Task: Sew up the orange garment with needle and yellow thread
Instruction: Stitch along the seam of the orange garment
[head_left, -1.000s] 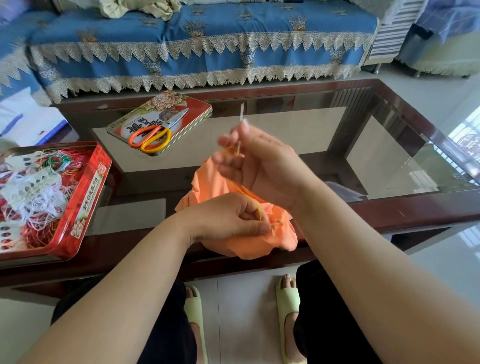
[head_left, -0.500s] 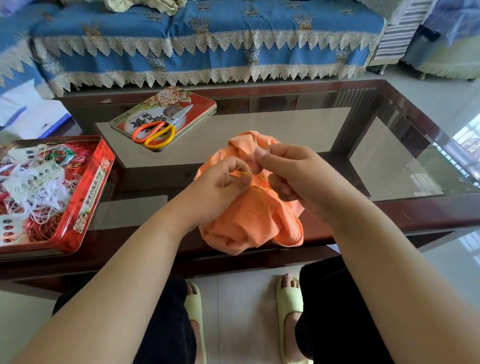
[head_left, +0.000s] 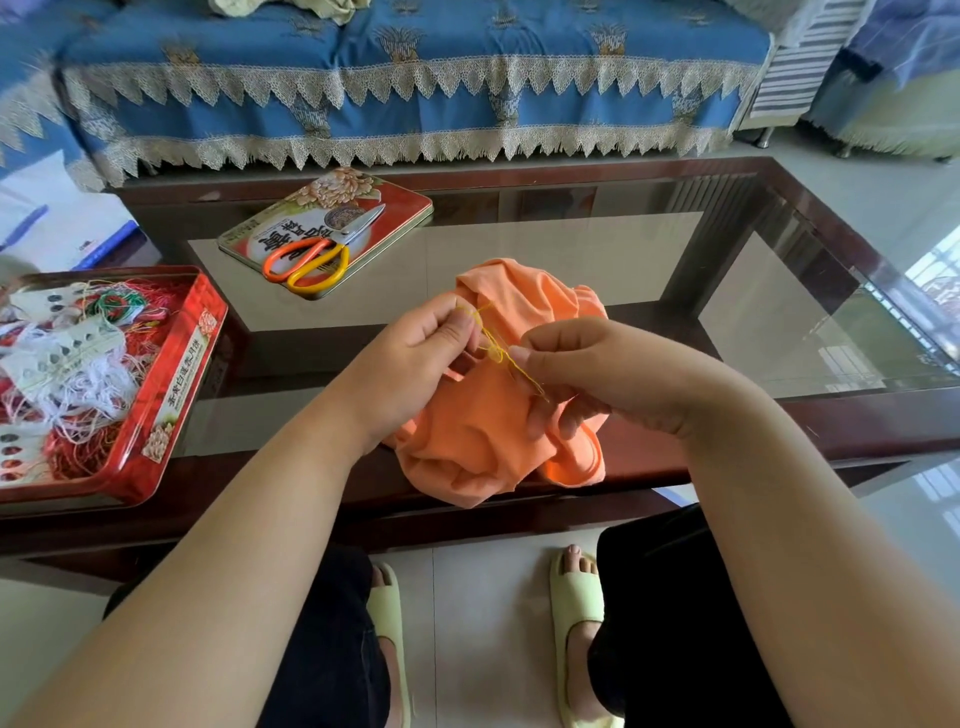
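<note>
Orange garment (head_left: 483, 441) bunched above near edge of glass surface (head_left: 779, 332). Left hand (head_left: 410, 364) grip pinched garment fold; right hand (head_left: 597, 374) grip pinched yellow thread (head_left: 498, 348).

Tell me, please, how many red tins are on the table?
2. The open red tin, full of tangled threads, is at the table's left edge. The closed tin lies further back with scissors on it. None seems hidden.

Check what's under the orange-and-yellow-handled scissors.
The orange-and-yellow-handled scissors lie on a flat red printed tin lid, which sits on the glass-topped coffee table. The print beneath the handles and blades is covered, and so is the glass under the lid.
</note>
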